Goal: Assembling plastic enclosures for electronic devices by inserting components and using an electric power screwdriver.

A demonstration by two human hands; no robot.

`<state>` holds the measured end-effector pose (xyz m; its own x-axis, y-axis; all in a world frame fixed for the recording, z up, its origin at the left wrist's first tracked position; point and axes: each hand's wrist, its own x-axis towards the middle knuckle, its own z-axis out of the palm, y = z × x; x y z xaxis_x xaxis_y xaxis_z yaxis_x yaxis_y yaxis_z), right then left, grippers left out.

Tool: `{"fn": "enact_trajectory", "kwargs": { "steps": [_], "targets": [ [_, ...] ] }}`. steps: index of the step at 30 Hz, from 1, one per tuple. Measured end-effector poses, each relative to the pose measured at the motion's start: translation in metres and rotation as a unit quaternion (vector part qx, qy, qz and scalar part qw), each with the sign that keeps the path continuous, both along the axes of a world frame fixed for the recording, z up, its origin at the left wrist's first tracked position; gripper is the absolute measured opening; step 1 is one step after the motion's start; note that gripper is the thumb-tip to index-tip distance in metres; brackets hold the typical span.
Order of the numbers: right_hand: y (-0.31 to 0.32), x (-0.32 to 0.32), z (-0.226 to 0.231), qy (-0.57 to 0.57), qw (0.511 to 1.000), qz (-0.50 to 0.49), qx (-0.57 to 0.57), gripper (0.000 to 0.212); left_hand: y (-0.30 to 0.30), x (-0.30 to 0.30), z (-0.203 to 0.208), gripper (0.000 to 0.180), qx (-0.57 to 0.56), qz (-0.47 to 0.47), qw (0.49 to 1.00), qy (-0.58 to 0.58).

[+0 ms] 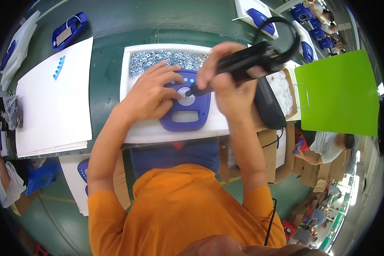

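Nearby: metal pieces (pixel 166 59) | white sheets (pixel 57 102) | black tool (pixel 245 64) overhanging blue casing (pixel 202 105)

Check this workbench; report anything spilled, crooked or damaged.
No spill or damage stands out: the small silvery metal pieces lie inside the white foam tray, and the blue plastic housing looks intact where visible. Only the stacked white sheets look slightly askew, their near edges uneven.

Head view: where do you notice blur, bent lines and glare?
Head view: the right hand looks smeared around the black tool, while the left hand looks crisper; head view: the white sheets have bowed edges and the picture's corners fall black; head view: glare burns out a spot beside the green panel.
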<state>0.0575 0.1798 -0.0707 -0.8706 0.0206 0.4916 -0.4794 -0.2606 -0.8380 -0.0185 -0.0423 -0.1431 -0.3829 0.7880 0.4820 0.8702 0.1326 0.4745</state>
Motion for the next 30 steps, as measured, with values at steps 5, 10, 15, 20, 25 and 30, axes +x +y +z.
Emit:
{"fn": "enact_trajectory", "kwargs": {
  "steps": [5, 10, 15, 20, 25, 30],
  "targets": [
    [0.065, 0.008, 0.032, -0.107, 0.984, -0.141, -0.029, 0.055, -0.001, 0.003, 0.0, 0.031, 0.006, 0.003, 1.0, -0.007],
    [0.151, 0.001, 0.003, -0.264, 0.867, -0.263, 0.331, 0.041, -0.004, 0.007, 0.004, 0.031, -0.017, 0.012, 1.0, -0.013],
    [0.184, -0.006, -0.039, -0.256, 0.657, -0.303, 0.641, 0.057, 0.0, 0.005, 0.008, 0.03, -0.033, 0.007, 0.999, -0.013],
    [0.174, 0.001, -0.045, -0.273, 0.622, -0.297, 0.67, 0.05, -0.007, 0.011, 0.022, 0.028, -0.048, 0.003, 0.998, -0.038],
    [0.115, 0.02, -0.03, -0.081, 0.63, -0.418, 0.65, 0.035, -0.027, 0.066, 0.043, 0.021, -0.105, 0.007, 0.994, -0.015],
    [0.054, 0.031, -0.055, -0.009, 0.802, -0.38, 0.461, 0.021, -0.014, 0.084, 0.027, 0.024, -0.132, 0.032, 0.991, 0.009]
  ]
}}
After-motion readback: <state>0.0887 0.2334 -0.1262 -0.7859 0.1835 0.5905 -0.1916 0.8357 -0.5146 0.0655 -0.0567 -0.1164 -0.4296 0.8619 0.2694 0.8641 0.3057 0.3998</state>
